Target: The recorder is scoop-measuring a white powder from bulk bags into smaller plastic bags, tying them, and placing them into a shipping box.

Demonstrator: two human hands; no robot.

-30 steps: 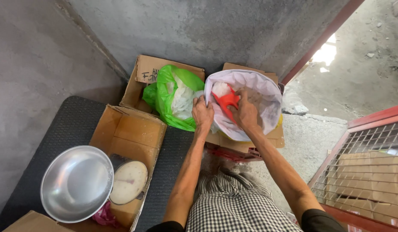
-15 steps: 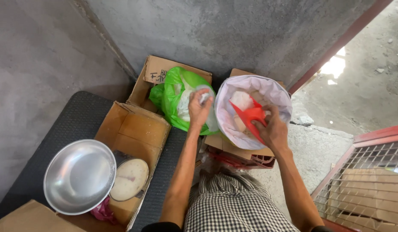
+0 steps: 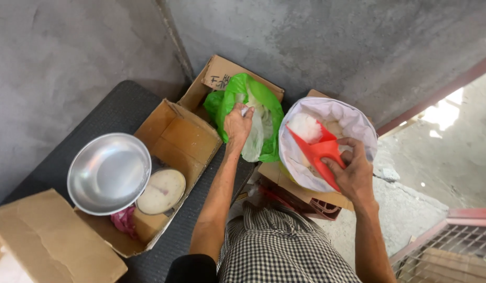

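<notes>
Head view: right hand (image 3: 353, 175) gripping orange scoop (image 3: 316, 152) handle, long axis diagonal, mouth pointing up-left in white bag (image 3: 353, 123); left hand (image 3: 236, 124) pinching clear bag (image 3: 253, 144) in green bag (image 3: 266, 99).

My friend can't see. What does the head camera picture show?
A person's right hand lifts a red plastic scoop heaped with white grains from a white sack, while the left hand grips a clear plastic bag inside a green plastic bag.
</notes>
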